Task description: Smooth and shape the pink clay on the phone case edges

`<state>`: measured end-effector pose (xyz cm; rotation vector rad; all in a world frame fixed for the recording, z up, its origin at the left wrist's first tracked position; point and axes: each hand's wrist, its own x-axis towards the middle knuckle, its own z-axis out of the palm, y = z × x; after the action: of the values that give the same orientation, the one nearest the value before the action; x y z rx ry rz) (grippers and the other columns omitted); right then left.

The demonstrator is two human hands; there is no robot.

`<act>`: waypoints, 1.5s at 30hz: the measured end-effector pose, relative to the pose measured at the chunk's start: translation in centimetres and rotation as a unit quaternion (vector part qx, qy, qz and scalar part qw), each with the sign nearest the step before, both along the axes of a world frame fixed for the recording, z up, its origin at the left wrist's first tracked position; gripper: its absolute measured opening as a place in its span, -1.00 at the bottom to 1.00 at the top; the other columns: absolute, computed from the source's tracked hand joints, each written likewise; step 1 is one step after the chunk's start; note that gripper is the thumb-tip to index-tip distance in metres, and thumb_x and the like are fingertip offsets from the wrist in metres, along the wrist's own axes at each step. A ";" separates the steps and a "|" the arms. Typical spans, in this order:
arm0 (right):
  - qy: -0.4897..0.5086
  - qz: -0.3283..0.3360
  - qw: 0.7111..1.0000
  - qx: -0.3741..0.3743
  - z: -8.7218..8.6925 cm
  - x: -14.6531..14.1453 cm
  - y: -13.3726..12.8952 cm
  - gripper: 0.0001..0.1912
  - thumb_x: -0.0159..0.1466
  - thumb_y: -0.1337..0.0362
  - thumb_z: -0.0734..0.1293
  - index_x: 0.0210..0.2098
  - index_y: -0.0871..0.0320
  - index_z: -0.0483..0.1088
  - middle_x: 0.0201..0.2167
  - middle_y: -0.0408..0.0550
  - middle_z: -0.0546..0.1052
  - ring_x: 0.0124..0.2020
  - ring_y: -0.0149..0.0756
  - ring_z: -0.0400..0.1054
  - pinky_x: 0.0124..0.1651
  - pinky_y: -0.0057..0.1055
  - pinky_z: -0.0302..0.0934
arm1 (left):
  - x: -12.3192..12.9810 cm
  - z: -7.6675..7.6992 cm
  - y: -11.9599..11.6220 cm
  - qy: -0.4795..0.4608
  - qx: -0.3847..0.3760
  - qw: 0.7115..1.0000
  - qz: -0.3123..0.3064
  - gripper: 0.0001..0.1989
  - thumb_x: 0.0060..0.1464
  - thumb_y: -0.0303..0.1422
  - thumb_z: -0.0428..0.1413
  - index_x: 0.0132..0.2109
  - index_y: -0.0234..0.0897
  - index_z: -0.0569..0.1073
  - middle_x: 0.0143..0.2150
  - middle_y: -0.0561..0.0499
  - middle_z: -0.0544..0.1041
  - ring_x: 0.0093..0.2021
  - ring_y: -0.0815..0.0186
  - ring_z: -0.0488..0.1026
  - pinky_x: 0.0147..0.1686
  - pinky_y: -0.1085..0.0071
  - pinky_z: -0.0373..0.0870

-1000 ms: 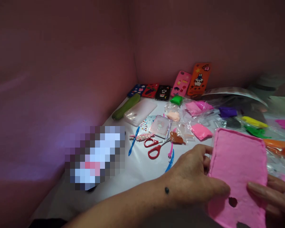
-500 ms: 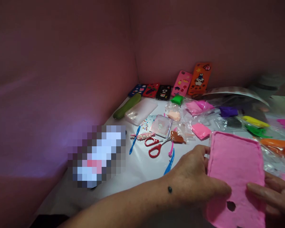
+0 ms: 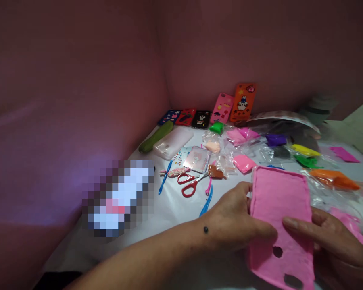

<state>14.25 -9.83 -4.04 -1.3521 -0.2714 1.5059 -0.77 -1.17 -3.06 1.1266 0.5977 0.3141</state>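
Evenly, the left hand [image 3: 237, 219] and the right hand [image 3: 335, 237] pinch a pink case [image 3: 281, 201] between them — both thumbs on its face (two holes show near its lower end), fingers partly hidden behind. Left of the pink case lie a blue tool [image 3: 206, 202] and, farther off, red-handled scissors [image 3: 190, 188]; right of it, an orange packet [image 3: 334, 178]. Well beyond it — by the wall [image 3: 199, 52] — stands an orange case [image 3: 243, 102].

Near case [image 3: 281, 197]: solid pink. Orange case [image 3: 243, 104]: stars, animal pic. Blk case [image 3: 201, 119]: wht & red motif. Scissors [image 3: 195, 185]: red hndls. Tabletop [image 3: 169, 213]: wht.
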 end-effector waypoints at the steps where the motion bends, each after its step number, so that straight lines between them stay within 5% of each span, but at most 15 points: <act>1: 0.003 0.004 1.000 0.011 0.0 0.0 0.0 -0.72 -0.09 0.27 0.55 -0.35 0.18 0.57 -0.53 0.05 0.56 -0.53 -0.13 0.47 -0.45 -0.35 0.38 | 0.0 0.1 0.0 -0.011 -0.008 1.000 0.000 -0.49 -0.25 -0.55 0.21 -0.07 -0.31 0.31 -0.31 -0.01 0.45 -0.40 0.34 0.41 -0.40 0.38 0.40; 12: 0.042 0.069 0.980 0.180 -1.4 1.0 0.5 -0.71 0.05 0.30 0.47 -0.22 0.25 0.50 -0.36 0.05 0.56 -0.43 -0.25 0.45 -0.33 -0.35 0.34 | 0.7 0.6 -0.1 -0.003 0.023 1.000 0.008 -0.49 -0.17 -0.57 0.17 0.01 -0.32 0.30 -0.20 -0.07 0.47 -0.25 0.20 0.46 -0.32 0.36 0.38; 31: 0.034 0.093 0.975 0.199 -1.0 0.9 0.5 -0.66 0.00 0.33 0.44 -0.21 0.27 0.46 -0.39 0.01 0.54 -0.45 -0.30 0.42 -0.36 -0.40 0.30 | 0.9 0.4 0.0 -0.031 0.018 0.998 0.047 -0.57 0.00 -0.50 0.15 0.06 -0.22 0.38 -0.12 -0.06 0.51 -0.20 0.23 0.47 -0.23 0.34 0.39; 38: 0.105 0.016 0.975 0.197 -1.0 1.3 1.1 -0.69 -0.04 0.36 0.46 -0.27 0.27 0.46 -0.40 0.00 0.55 -0.41 -0.26 0.44 -0.25 -0.30 0.32 | 0.1 -0.1 1.5 -0.075 -0.080 0.993 0.036 -0.73 0.05 -0.40 0.18 -0.06 -0.28 0.49 -0.29 -0.03 0.50 -0.32 0.37 0.44 -0.29 0.48 0.37; 45: 0.118 -0.012 0.976 0.181 -1.1 1.6 1.2 -0.69 -0.09 0.35 0.49 -0.33 0.29 0.46 -0.43 0.02 0.54 -0.43 -0.25 0.41 -0.23 -0.24 0.31 | 0.1 -0.2 2.1 -0.057 -0.084 0.995 0.007 -0.84 0.00 -0.44 0.21 -0.21 -0.35 0.50 -0.29 -0.02 0.47 -0.34 0.40 0.39 -0.23 0.47 0.35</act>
<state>15.83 -8.66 -5.11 -0.8773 -0.3564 1.4946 -0.71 0.95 -3.22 0.9367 0.5216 0.3327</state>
